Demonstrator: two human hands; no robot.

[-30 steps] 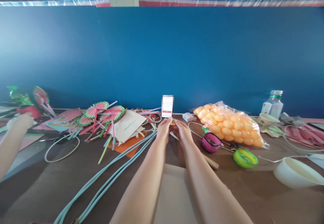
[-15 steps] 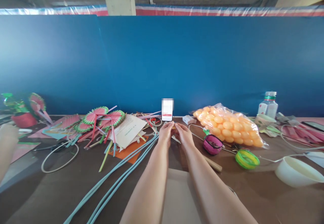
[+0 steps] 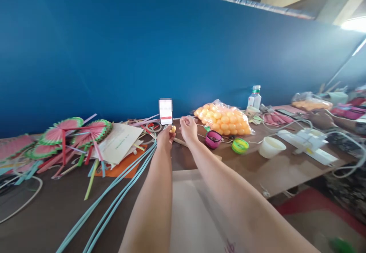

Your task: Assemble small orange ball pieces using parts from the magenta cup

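My left hand [image 3: 164,137] is closed around a small rounded yellow piece [image 3: 173,129], which shows at its fingertips. Just to the right, my right hand [image 3: 189,130] is raised a little, its fingers pinched together; whatever they hold is too small to make out. A gap separates the two hands. Behind them a phone [image 3: 166,110] with a lit screen leans upright against the blue partition. Light-blue cords [image 3: 122,182] run along the table to beside my left hand. A wooden stick [image 3: 180,142] lies between my forearms.
Pink-and-green paper fans [image 3: 61,131] and a white paper sheet [image 3: 118,144] lie left. To the right are a bag of orange balls [image 3: 224,119], a purple pouch [image 3: 213,139], green-yellow rings [image 3: 240,145], a white cup [image 3: 271,147] and bottles [image 3: 255,98]. Another person's hand [image 3: 320,118] is at far right.
The view has swung to the right. My hands, together before, are now apart, with my right hand moved away to the right. The yellow piece shows more clearly in my left hand.
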